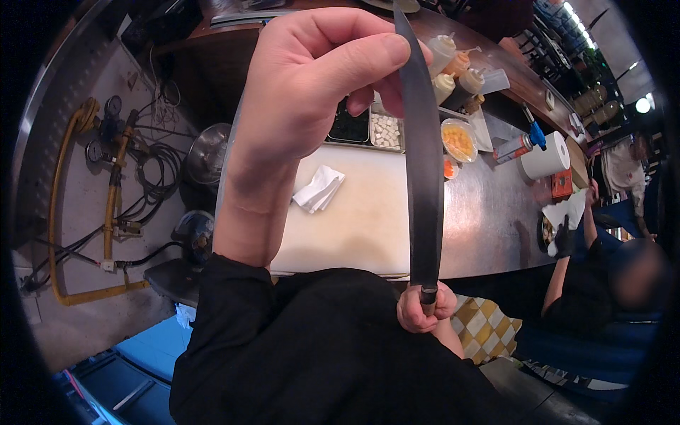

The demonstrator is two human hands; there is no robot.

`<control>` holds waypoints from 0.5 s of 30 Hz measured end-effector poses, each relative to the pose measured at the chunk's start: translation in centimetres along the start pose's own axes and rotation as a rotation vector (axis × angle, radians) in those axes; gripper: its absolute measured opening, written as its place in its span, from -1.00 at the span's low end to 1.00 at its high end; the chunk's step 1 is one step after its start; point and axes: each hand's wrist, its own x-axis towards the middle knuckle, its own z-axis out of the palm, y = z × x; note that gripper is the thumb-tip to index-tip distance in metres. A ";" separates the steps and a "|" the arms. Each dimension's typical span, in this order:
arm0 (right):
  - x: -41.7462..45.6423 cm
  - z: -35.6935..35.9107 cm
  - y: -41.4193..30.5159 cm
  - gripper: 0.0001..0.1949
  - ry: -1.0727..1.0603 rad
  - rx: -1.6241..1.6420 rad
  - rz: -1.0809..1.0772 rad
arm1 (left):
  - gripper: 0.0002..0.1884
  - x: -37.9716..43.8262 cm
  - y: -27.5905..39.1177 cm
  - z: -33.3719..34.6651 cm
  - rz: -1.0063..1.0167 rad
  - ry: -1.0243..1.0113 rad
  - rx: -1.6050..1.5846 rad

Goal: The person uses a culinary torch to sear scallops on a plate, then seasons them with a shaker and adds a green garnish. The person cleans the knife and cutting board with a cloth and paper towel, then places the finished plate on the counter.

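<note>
A long knife with a dark blade (425,175) stands lengthwise before me, close to the camera. My right hand (425,308) is closed around its handle near my body. Near the tip, my left hand (340,69) pinches the blade between thumb and fingers. Below the blade lies a white cutting board (350,223), with a crumpled white paper towel (320,188) on it. Behind the board are metal containers, one with white cubes (386,131) and one with dark pieces (348,127). Part of the board is hidden by my left forearm.
To the right, a steel counter (489,212) holds a wrapped bowl of orange pieces (458,140), squeeze bottles (441,53), a blowtorch (520,144) and a paper towel roll (547,154). A co-worker's gloved hand (564,239) is at the far right. Gas pipes (111,212) and gauges are at left.
</note>
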 end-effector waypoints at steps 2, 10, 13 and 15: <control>0.0 0.1 0.1 -0.46 0.005 -0.005 -0.003 | -0.76 0.0 0.1 0.0 0.001 -0.002 -0.016; 0.1 0.0 0.1 -0.48 0.000 -0.005 -0.030 | -0.63 0.2 0.8 0.8 -0.016 -0.024 -0.077; 0.1 0.0 0.1 -0.48 -0.002 -0.006 -0.017 | -0.57 0.2 0.8 0.3 -0.007 -0.067 -0.077; 0.2 0.1 0.1 -0.48 -0.007 0.008 -0.010 | -0.56 0.3 1.0 0.1 -0.041 -0.089 0.038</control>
